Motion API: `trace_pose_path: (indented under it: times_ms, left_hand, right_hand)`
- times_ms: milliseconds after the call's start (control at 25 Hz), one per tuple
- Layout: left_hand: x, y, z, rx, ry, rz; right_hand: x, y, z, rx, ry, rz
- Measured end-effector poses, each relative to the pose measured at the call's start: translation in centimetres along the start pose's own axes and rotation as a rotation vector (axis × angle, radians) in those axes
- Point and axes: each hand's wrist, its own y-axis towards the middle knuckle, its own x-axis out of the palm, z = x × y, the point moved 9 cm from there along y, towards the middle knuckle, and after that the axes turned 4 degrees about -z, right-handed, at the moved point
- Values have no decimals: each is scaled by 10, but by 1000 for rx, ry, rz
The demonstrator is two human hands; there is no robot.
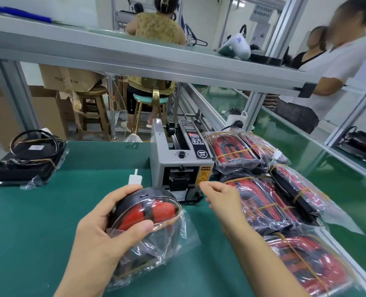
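Clear plastic wraps the red-and-black bundle [149, 213], bound with a yellow rubber band, that the left hand [104, 228] grips just above the green surface [70, 200]; its fingers [124, 190] curl over the far black edge and the thumb presses the near side. The right hand [222, 198] hovers beside it, reaching toward the front mouth of the grey tape dispenser [177, 163], with forefinger and thumb drawn close together; I cannot tell whether they pinch anything. A small white connector [135, 179] lies on the surface just left of the dispenser. To the right sits a pile of bagged bundles [263, 200] of the same kind. At the far left lies a black bagged unit [25, 166] with coiled cable on top.
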Motion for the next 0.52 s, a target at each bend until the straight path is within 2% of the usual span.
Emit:
trace_pose_path:
  times_ms: [160, 320, 520]
  left_hand:
    - [-7, -1, 2, 20, 29, 53]
    - [-6, -1, 3, 43, 34, 62]
    - [-9, -1, 1, 43, 30, 82]
  right_hand:
    - [26, 11, 2, 136, 144, 18]
    - [25, 9, -6, 94, 169, 117]
    - [39, 7, -2, 211, 208, 142]
